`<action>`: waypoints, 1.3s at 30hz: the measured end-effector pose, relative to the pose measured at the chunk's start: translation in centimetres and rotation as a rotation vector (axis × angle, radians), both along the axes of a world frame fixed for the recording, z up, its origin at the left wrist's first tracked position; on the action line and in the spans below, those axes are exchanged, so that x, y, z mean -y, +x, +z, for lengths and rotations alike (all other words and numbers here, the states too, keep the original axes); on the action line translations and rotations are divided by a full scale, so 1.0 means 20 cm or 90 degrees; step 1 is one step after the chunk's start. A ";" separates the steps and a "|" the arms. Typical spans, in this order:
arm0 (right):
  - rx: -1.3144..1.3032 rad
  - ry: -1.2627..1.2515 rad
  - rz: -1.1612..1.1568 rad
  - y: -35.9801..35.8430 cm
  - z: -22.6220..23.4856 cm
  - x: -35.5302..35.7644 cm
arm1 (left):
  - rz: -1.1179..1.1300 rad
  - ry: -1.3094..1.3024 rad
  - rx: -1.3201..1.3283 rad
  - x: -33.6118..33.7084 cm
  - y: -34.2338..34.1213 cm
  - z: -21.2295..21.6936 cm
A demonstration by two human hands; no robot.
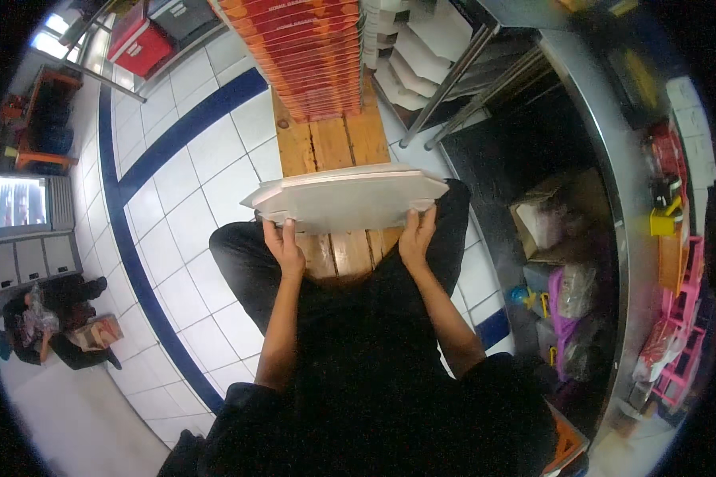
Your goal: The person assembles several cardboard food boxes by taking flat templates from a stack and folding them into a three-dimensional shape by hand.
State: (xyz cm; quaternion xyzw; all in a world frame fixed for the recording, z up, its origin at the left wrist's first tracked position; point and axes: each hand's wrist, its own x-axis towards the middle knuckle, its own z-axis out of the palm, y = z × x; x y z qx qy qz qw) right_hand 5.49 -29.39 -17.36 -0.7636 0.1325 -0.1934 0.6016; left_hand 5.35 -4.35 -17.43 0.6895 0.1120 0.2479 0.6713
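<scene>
A thin stack of flat cardboard box blanks [350, 199], pale grey-white with slanted ends, is held up across the wooden bench [334, 143] between my knees. My left hand [285, 245] grips its near edge on the left, thumb on the pale face. At the right end of the same edge, my right hand [416, 237] pinches the blanks in the same way. The fingers behind the cardboard are mostly hidden. Farther along the bench rises a tall pile of orange-red printed cardboard boxes [302, 56], apart from the blanks I hold.
More pale cardboard blanks [422, 67] lean beside the pile, near metal table legs [453, 87]. An opened carton [561, 219] and a purple basket [563, 326] sit under the steel table at right. Another person [48, 322] is at far left. A red cooler box [139, 44] stands at upper left.
</scene>
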 end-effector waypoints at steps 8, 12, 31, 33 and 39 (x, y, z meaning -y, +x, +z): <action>0.165 -0.039 0.094 0.04 0.01 -0.04 | -0.062 -0.043 -0.023 -0.25 -0.16 -0.66; -0.029 0.503 -0.039 -0.09 -0.26 0.08 | -0.084 0.001 -0.120 -0.13 -0.15 -0.69; -0.031 -0.045 0.120 -0.27 0.04 0.15 | -0.177 0.082 -0.044 -0.09 -0.21 -0.03; -0.052 -0.028 0.133 -0.34 0.07 0.17 | -0.154 0.141 -0.159 -0.08 -0.31 0.00; -0.080 -0.033 0.135 -0.37 0.15 0.31 | -0.264 0.050 -0.288 0.01 -0.51 0.14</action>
